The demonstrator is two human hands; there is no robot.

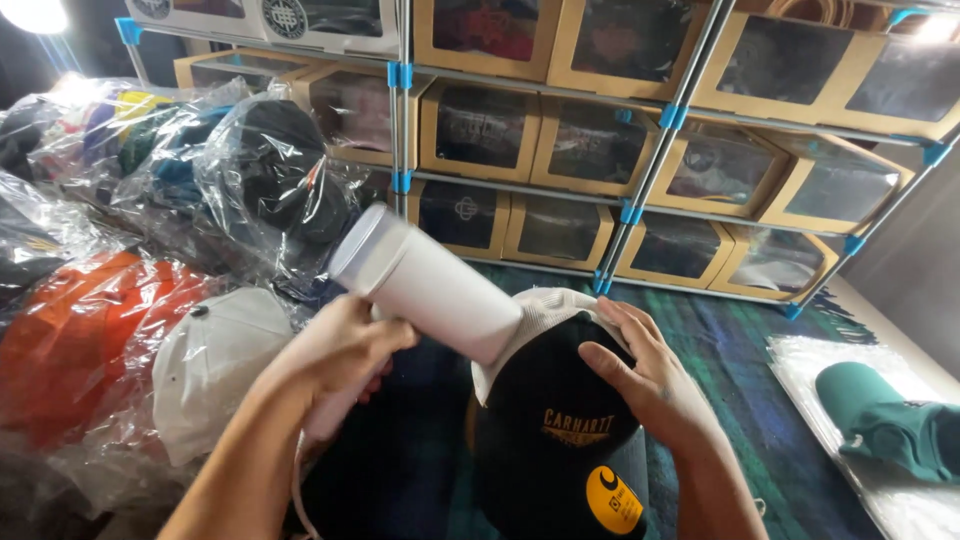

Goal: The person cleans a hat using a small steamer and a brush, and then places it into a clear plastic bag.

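Observation:
My left hand (335, 355) grips the handle of a white handheld steamer (425, 282), whose barrel points down and right at a cap. The black cap (555, 430) has yellow embroidery on its front, a round yellow sticker on the brim and a cream mesh back. It sits low in the middle of the view. My right hand (645, 375) rests on the cap's right side, fingers spread over the crown, steadying it. The steamer's nozzle end is hidden behind the cap's mesh.
Clear plastic bags of caps pile up on the left: orange (85, 335), white (215, 365) and dark (280, 180) ones. A metal rack (640, 170) of windowed cardboard boxes fills the back. A green cap (885, 415) lies on plastic at right. The floor covering is dark plaid (740, 370).

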